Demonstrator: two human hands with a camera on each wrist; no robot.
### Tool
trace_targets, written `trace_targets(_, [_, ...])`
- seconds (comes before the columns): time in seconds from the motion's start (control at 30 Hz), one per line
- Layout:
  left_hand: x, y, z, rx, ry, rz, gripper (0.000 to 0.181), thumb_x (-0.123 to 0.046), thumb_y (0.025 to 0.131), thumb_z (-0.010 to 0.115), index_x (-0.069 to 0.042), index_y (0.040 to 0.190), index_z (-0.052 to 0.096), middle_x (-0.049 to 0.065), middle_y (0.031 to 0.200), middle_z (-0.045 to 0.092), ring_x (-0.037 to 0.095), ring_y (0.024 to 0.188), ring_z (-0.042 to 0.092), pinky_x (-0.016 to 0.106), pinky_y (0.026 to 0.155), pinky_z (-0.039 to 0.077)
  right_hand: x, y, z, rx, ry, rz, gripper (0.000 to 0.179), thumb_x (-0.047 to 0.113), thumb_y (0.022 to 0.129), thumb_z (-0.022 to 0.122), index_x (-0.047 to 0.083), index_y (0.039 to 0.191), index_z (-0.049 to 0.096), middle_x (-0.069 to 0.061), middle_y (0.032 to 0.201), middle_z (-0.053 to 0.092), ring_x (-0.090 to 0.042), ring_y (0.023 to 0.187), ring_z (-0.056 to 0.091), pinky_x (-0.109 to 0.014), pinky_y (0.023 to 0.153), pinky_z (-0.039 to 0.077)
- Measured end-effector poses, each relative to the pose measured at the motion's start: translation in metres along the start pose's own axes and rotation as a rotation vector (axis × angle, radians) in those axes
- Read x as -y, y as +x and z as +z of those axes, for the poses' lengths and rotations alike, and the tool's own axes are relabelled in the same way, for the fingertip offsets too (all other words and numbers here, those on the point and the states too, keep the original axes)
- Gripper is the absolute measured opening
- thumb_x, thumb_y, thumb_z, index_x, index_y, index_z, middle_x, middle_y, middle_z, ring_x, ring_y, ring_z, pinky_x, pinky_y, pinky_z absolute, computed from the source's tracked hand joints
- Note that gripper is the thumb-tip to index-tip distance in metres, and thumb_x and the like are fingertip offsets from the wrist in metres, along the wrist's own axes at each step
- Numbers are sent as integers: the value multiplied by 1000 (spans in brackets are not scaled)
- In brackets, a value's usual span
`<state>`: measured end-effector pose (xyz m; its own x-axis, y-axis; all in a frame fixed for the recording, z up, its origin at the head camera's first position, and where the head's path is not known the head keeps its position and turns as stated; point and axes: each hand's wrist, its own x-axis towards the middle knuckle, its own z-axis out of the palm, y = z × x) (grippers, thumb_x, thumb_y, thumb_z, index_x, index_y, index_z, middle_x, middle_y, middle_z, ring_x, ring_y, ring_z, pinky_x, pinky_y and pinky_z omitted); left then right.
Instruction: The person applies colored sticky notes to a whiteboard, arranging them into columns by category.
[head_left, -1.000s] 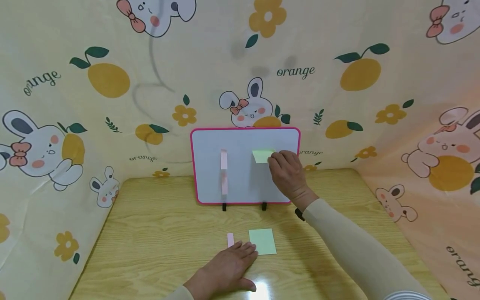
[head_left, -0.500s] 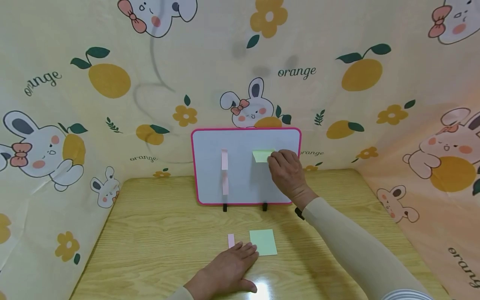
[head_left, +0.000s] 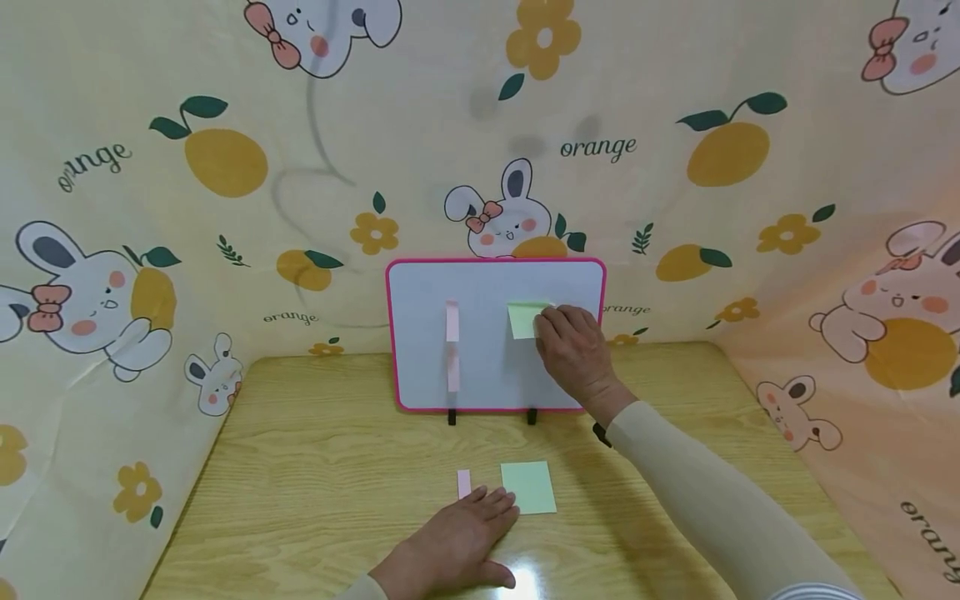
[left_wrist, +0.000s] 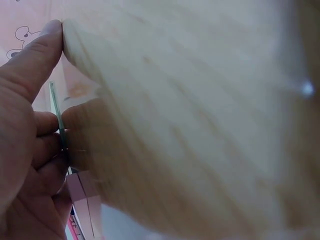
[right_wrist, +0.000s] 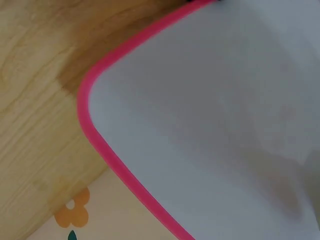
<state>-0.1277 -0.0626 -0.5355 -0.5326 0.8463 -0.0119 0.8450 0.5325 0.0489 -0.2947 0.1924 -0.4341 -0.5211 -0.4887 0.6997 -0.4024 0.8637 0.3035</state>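
Right of centre, your right hand (head_left: 577,346) pinched a pale-green rectangular paper note (head_left: 522,322) edgewise, likely for control; lower centre, your left hand (head_left: 459,538) lay flat, gripping nothing.

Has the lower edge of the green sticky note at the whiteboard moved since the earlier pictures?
Yes, downward. Against the pink-framed whiteboard, the lower edge of the green sticky note sits lower; its top edge has hardly shifted.

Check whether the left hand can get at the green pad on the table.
Probably yes: the left hand lies at the left edge of the green pad, with nothing seen between.
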Motion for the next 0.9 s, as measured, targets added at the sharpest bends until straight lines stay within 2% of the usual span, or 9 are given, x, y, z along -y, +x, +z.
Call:
trace_targets(0.13, [-2,2,-4,34,-3,-17,86,-74,96,55,-11,154,53,5,161,51,18,153,44,39,128,36,4,-8,4,78,1,10,51,27,93,81,1,134,64,-16,134,69,-35,124,64,-47,110,54])
trace_targets(0.23, [-4,5,-13,76,12,-29,83,-74,96,55,-13,152,56,2,160,53,18,152,46,44,127,37,10,-17,9,161,-3,31,60,34,98,73,1,146,57,-18,147,62,-35,137,56,-50,121,45])
trace_targets(0.33, [-4,12,-22,98,40,-36,71,-71,98,56,-17,144,64,-3,153,59,18,149,49,46,125,40,17,-26,12,238,-11,48,65,37,102,66,1,154,50,-18,157,54,-35,148,47,-53,127,36])
trace_targets(0.4, [-4,17,-26,88,48,-49,59,-67,100,57,-21,134,71,-6,147,64,19,147,51,45,125,41,22,-30,13,276,-12,58,66,38,103,63,1,156,47,-18,161,49,-35,151,43,-53,129,33])
trace_targets(0.57, [-5,30,-25,4,76,-43,35,-54,102,62,-22,110,75,-7,128,69,16,135,59,38,122,44,29,-34,11,342,6,99,68,38,105,60,0,159,42,-17,166,43,-33,156,37,-53,131,27])
trace_targets(0.63, [-4,34,-24,-33,86,-37,30,-49,103,63,-21,108,74,-5,125,68,14,129,60,34,120,45,31,-34,10,365,16,117,69,38,106,59,0,161,40,-16,167,41,-33,157,35,-53,132,25])
trace_targets(0.77, [8,46,-33,-129,127,-83,27,-38,104,65,-17,118,74,-2,128,69,15,126,62,32,118,47,35,-31,8,393,21,131,70,38,107,57,-1,162,37,-17,169,38,-33,158,33,-53,133,23])
trace_targets(0.9, [33,64,-61,-243,224,-178,35,-30,103,67,-10,132,71,3,137,70,20,133,62,39,120,47,37,-30,8,393,8,132,70,37,106,57,-1,161,37,-18,168,38,-34,158,34,-53,132,24])
